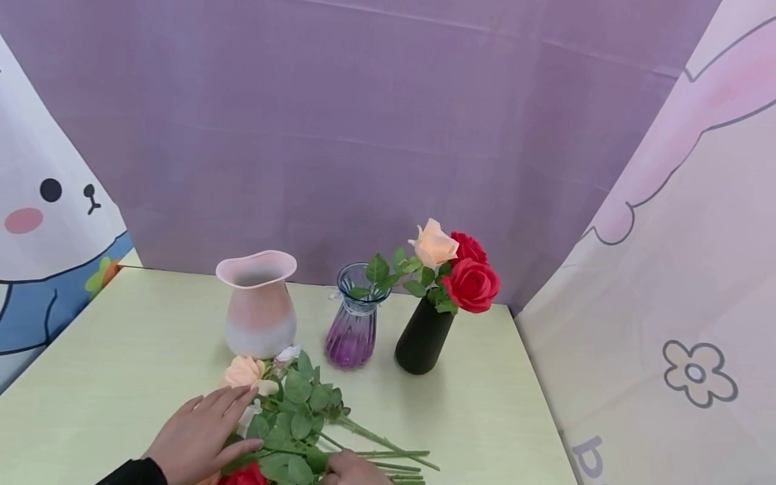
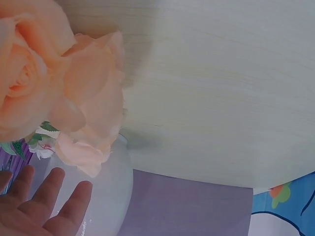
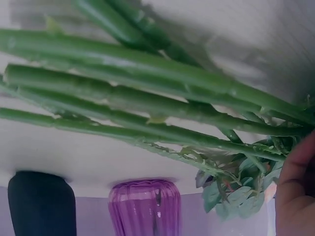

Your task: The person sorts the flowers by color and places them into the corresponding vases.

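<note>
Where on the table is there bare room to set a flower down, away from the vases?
Bare table lies left of the pink vase, and between the black vase and the right edge. Crowded: the near middle, where the loose flowers lie under the left hand and right hand.

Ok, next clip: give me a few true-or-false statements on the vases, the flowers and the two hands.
1. The black vase holds roses. True.
2. The purple glass vase stands left of the pink vase. False: it stands between the pink vase and the black one.
3. The left hand lies with straight fingers on the loose flowers on the table. True.
4. The pink vase is full of flowers. False: no flowers stand in it.
5. The right hand is at the stems of the loose flowers. True.
</note>
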{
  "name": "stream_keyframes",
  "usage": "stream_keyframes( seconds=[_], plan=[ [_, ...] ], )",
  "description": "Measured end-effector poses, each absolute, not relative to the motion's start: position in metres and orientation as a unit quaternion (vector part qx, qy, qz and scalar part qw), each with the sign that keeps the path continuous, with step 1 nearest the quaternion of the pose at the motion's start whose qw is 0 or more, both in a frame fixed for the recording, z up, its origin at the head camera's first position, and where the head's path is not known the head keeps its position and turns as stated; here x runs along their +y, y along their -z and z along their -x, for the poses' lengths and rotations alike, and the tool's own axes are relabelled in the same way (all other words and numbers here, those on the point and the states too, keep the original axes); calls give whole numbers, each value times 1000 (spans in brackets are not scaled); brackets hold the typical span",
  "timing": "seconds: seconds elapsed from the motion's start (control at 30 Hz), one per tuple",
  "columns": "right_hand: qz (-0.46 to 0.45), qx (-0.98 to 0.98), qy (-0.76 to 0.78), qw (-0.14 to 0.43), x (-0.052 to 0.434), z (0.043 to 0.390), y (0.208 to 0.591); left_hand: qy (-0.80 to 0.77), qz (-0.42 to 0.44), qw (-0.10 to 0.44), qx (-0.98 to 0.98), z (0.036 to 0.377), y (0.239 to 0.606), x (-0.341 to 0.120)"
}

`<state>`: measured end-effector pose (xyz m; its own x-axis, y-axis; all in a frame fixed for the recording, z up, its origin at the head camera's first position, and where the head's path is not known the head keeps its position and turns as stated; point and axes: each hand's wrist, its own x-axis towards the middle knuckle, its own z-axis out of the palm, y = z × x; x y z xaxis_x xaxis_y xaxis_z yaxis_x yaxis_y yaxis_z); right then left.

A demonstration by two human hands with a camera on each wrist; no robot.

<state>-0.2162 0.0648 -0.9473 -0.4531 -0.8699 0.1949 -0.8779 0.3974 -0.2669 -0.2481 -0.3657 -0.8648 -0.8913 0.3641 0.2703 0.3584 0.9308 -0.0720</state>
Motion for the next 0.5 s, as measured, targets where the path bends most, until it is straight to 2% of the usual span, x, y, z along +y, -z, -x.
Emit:
stream_keyframes(
  seconds=[0.1,0.33,0.5],
  plan=[
    [-526,-839,-138,35,66,222,948,-8,185,143,-972,248,862,-366],
    [-505,-841,-177,79,74,230,918,-8,191,154,-969,252,857,-371],
    [-491,-842,-208,78,77,233,905,-19,195,153,-969,255,857,-374]
  ],
)
